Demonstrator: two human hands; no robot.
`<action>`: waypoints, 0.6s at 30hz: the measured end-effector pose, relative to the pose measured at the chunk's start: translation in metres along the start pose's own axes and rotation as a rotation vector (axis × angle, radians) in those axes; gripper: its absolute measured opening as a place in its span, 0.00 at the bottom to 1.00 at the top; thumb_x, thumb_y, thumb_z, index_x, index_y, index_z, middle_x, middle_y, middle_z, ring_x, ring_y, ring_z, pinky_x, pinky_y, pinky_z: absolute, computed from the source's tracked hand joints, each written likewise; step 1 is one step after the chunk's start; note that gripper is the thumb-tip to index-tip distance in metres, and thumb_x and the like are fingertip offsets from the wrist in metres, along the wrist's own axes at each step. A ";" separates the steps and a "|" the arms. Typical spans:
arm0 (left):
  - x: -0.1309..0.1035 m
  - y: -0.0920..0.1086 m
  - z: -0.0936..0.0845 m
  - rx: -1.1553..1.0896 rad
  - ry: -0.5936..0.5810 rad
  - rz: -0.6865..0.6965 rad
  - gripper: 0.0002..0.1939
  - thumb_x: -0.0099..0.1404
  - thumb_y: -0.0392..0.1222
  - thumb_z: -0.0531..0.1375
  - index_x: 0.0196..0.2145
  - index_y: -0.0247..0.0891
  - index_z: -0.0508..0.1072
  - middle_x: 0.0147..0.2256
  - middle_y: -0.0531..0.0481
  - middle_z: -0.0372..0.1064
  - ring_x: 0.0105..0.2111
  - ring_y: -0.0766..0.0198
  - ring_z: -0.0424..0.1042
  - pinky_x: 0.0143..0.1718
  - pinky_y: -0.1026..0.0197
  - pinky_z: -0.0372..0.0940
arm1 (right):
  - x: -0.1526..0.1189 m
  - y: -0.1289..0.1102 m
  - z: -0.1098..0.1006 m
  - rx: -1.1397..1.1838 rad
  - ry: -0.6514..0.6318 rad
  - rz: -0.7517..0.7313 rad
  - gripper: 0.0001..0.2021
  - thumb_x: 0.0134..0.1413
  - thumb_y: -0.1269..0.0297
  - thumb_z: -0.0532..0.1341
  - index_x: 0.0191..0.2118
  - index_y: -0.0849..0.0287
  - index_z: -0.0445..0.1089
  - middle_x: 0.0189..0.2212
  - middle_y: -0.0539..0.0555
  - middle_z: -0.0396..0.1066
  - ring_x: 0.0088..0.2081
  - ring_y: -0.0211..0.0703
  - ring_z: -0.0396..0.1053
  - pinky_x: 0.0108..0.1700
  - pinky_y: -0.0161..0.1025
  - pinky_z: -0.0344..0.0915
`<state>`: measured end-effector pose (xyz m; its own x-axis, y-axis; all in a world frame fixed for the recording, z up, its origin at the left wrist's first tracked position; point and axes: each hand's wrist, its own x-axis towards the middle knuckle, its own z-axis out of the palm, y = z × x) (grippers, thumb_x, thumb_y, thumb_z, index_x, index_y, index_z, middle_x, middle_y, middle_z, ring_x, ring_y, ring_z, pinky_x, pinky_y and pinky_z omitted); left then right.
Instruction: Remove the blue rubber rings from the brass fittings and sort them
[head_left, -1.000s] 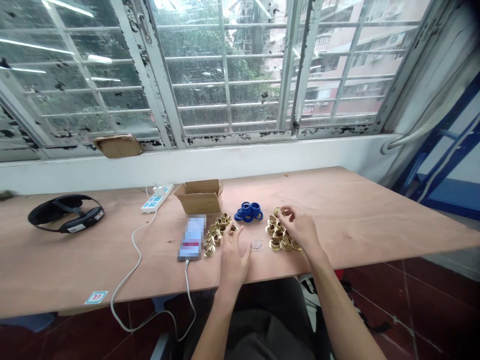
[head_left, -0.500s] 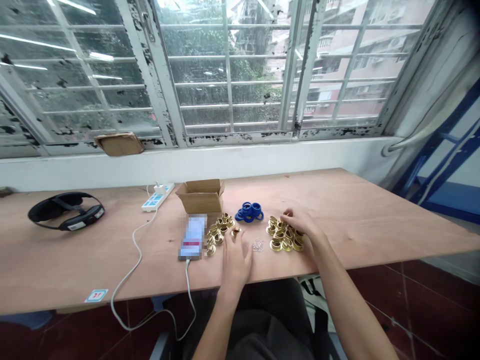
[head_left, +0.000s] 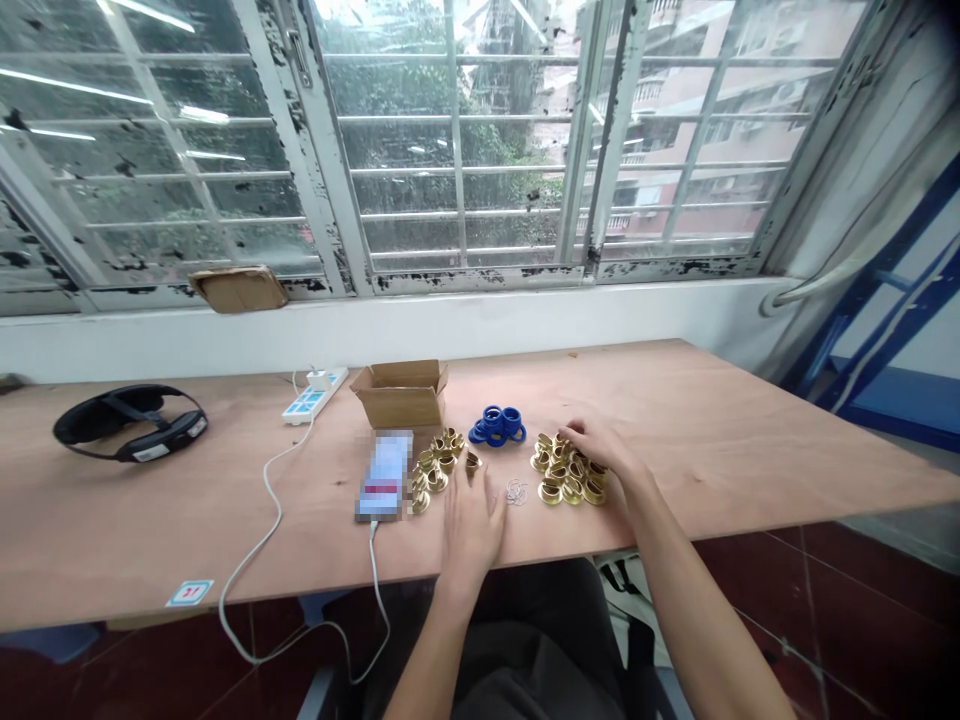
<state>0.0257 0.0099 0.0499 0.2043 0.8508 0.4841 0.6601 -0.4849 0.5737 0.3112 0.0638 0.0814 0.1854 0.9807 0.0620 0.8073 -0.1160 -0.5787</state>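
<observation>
My left hand (head_left: 472, 525) rests on the table with fingers stretched and thumb apart. Its fingertips are at a single brass flanged ring (head_left: 473, 461), beside a loose group of similar brass rings (head_left: 437, 478) to the left. My right hand (head_left: 600, 447) reaches over the back of a denser pile of brass flanged rings (head_left: 572, 490). Its fingers are bent together at one brass ring (head_left: 559, 440), and the palm hides part of the pile. Between the hands lies a small heap of thin, pale clear rings (head_left: 516, 492). Blue rings (head_left: 496, 428) are stacked behind it.
An open cardboard box (head_left: 401, 400) stands behind the left group. A phone (head_left: 385, 475) on a white charging cable (head_left: 281, 490) lies left of the rings. Farther left are a power strip (head_left: 315, 397) and a black headset (head_left: 131, 425). The table's front edge runs below my wrists.
The brass ring at my left fingertips now stands more upright, and those fingers have drawn slightly away from it. My right hand has hardly moved; the view has shifted a little.
</observation>
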 end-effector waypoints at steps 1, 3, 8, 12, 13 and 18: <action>0.000 0.001 0.000 0.005 -0.004 -0.005 0.20 0.71 0.43 0.58 0.59 0.39 0.68 0.68 0.37 0.52 0.68 0.42 0.55 0.67 0.38 0.57 | 0.000 0.000 0.000 0.001 0.000 0.000 0.15 0.66 0.58 0.59 0.38 0.60 0.81 0.33 0.56 0.81 0.35 0.45 0.77 0.35 0.35 0.62; 0.000 0.002 -0.001 0.002 -0.005 -0.027 0.19 0.71 0.42 0.58 0.58 0.39 0.69 0.66 0.37 0.53 0.65 0.43 0.60 0.65 0.40 0.61 | -0.001 0.000 0.000 -0.002 0.005 0.003 0.14 0.66 0.58 0.59 0.38 0.60 0.81 0.33 0.56 0.81 0.35 0.45 0.77 0.35 0.35 0.63; 0.002 0.003 -0.001 -0.011 0.009 -0.066 0.18 0.69 0.41 0.58 0.56 0.39 0.70 0.59 0.37 0.58 0.58 0.45 0.67 0.59 0.43 0.66 | -0.008 -0.003 -0.004 -0.020 0.070 0.019 0.16 0.66 0.56 0.58 0.41 0.60 0.81 0.37 0.59 0.81 0.39 0.49 0.77 0.39 0.38 0.64; 0.001 0.002 0.000 0.005 0.016 -0.023 0.15 0.69 0.41 0.59 0.53 0.40 0.72 0.65 0.37 0.53 0.65 0.43 0.60 0.63 0.40 0.61 | -0.028 -0.017 -0.010 -0.027 0.276 -0.029 0.18 0.67 0.55 0.55 0.48 0.60 0.78 0.43 0.61 0.79 0.44 0.52 0.74 0.45 0.42 0.63; 0.001 0.002 0.000 0.013 0.007 -0.007 0.14 0.70 0.41 0.59 0.52 0.40 0.72 0.67 0.38 0.52 0.67 0.43 0.57 0.65 0.39 0.59 | -0.036 -0.022 -0.011 -0.022 0.357 -0.067 0.18 0.67 0.55 0.55 0.47 0.60 0.78 0.42 0.61 0.79 0.44 0.52 0.73 0.46 0.43 0.63; 0.001 0.003 -0.002 0.023 -0.034 -0.008 0.08 0.70 0.40 0.58 0.46 0.41 0.73 0.64 0.39 0.58 0.64 0.44 0.61 0.62 0.40 0.60 | -0.083 -0.061 -0.010 0.077 0.439 -0.207 0.15 0.67 0.55 0.56 0.42 0.57 0.77 0.38 0.57 0.78 0.42 0.52 0.71 0.45 0.45 0.63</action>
<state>0.0269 0.0090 0.0538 0.2228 0.8613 0.4566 0.6783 -0.4734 0.5619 0.2522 -0.0117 0.1200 0.2576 0.8213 0.5091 0.8114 0.1022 -0.5755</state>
